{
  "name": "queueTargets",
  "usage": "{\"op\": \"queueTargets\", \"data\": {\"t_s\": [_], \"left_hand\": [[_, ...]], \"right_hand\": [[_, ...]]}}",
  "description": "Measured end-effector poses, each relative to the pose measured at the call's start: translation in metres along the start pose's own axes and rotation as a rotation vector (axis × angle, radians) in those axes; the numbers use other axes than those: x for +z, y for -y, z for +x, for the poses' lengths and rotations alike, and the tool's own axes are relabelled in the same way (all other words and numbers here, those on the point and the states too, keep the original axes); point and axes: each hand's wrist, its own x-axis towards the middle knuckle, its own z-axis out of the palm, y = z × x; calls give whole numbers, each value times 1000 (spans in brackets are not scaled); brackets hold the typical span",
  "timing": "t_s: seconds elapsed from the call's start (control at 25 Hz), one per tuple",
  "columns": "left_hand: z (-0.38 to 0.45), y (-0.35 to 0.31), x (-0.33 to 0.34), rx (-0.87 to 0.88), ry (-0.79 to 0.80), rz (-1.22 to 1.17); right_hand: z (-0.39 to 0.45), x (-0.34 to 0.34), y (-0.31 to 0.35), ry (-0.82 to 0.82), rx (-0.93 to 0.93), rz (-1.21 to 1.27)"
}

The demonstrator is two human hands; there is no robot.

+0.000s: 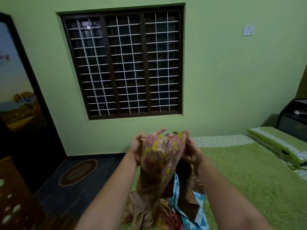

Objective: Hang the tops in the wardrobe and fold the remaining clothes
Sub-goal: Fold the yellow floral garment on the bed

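Both forearms reach in from the bottom edge, up over the heap of clothes (159,211) that lies on the near left corner of the bed (249,180). Left of the bed stands a dark door with a painted scene (18,103), perhaps the wardrobe; I cannot tell. An oval mat (78,173) lies on the floor between that door and the bed.

Above the heap, the left hand (137,149) pinches the top edge of a floral garment (162,156), its thumb and fingers curled against the cloth. The right hand (191,151) grips the same edge just beside it, fingers curled round a bunched fold. The garment hangs limp from both hands, its tail trailing down into the heap.

It looks thin, light and soft, so it should drape and slip rather than hold a shape. Shoulder seams or a waistband would likely be the best hold, with the hands spread apart to open it out.

Bunching hides whether it is a top. The heap's other pieces, brown, red-striped and blue-and-white, overlap and run off the bottom edge. Motion blur smears the fingertips.
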Motion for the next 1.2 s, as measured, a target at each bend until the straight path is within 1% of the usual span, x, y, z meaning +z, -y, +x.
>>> {"op": "queueTargets", "data": {"t_s": [0.04, 0.08, 0.12, 0.16, 0.28, 0.32, 0.4, 0.48, 0.52, 0.6, 0.68, 0.72, 0.76, 0.84, 0.88, 0.92, 0.96, 1.0, 1.04, 1.08, 1.12, 1.16, 1.2], "left_hand": [[2, 0, -4, 41, 39, 52], [6, 5, -6, -36, -97, 82], [11, 10, -1, -103, -172, 181], [14, 17, 1, -153, -211, 289], [39, 32, 6, -277, -326, 508], [45, 33, 4, -339, -355, 595], [54, 32, -5, -390, -421, 626], [52, 26, -9, -318, -509, 599], [48, 23, -8, -257, -548, 550], [53, 20, -16, -186, -603, 456], [56, 20, -13, -171, -599, 445], [59, 18, -7, -140, -564, 398], [59, 13, 0, -66, -542, 306], [56, -1, 4, 140, -454, 21], [55, -8, 1, 198, -393, -99], [54, -13, -4, 159, -369, -74], [56, -11, -11, 43, -354, 126], [55, -2, -17, -135, -340, 440], [53, 9, -16, -323, -283, 683], [57, 17, -16, -446, -260, 782], [61, 23, -13, -456, -282, 782], [62, 25, -7, -369, -324, 753], [66, 25, -8, -243, -379, 632]], "right_hand": [[0, 3, 7, -40, -4, -83], [-1, 8, 11, -65, -5, -112], [4, 9, 14, -83, 2, -123], [5, 13, 14, -91, 42, -129], [12, 9, 3, -120, 185, -236], [9, 10, -1, -157, 209, -288], [9, 3, -3, -346, 191, -460], [10, -18, -5, -554, 135, -576], [11, -33, -6, -589, 144, -584], [9, -51, -12, -546, 220, -648], [6, -57, -21, -496, 299, -811], [10, -60, -25, -516, 285, -873], [13, -63, -28, -546, 242, -900], [18, -68, -30, -587, 164, -908], [18, -70, -29, -602, 132, -901], [18, -72, -28, -616, 129, -891], [17, -73, -28, -634, 135, -872], [15, -73, -28, -648, 151, -867], [13, -73, -28, -648, 153, -869], [12, -72, -27, -643, 157, -876], [11, -73, -28, -637, 155, -893], [11, -75, -28, -633, 159, -920], [12, -79, -29, -633, 146, -947]]}}
